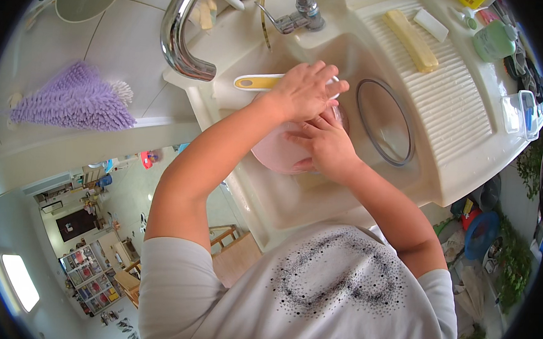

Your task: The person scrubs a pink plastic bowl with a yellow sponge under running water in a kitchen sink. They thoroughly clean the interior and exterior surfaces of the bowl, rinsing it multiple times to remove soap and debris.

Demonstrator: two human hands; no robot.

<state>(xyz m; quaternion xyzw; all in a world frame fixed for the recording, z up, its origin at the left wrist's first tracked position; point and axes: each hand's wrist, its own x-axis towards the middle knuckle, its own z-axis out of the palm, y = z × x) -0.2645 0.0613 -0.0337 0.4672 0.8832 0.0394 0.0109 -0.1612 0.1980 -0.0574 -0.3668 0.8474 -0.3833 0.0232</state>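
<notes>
A round pale-pink vessel (272,149), perhaps a bowl, sits in the cream sink (292,207). My right hand (326,142) lies over it with the fingertips against its surface. Just above, my left hand (305,90) is bent at the fingers, which reach past the vessel's far side. A white and yellow handle (255,82) with a hole in its end runs under my left hand; what it belongs to is hidden. Whether either hand grips anything is covered by the fingers. To the right, a clear round lid (384,122) with a grey rim leans in the basin.
A curved chrome faucet (185,50) hangs over the left rim, and a chrome lever tap (302,17) stands behind. On the ribbed drainboard (459,110) lie a yellow bar-shaped piece (412,41) and a white block (431,25). A green bottle (494,41) and clear container (518,113) stand beyond.
</notes>
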